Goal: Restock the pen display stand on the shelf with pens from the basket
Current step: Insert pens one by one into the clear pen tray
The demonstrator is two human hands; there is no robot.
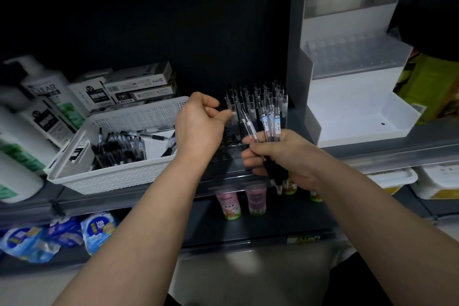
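The right hand (280, 156) grips a bundle of about five pens (269, 129) before the stand (255, 107) on the shelf. The left hand (198, 126) pinches one pen at the stand's left edge. One basket (111, 176), left, holds over a dozen pens.

The basket (129, 117) is white with a pattern of small holes in its walls. The pens (258, 104) have clear barrels, black grips and black caps, and some carry pale blue labels. The big stand (352, 97) is white with grey sides. The bottles (47, 97) are white with green and black marks. Below, the packets (99, 228) are blue and white, and the tubes (255, 200) are pink with green bases.
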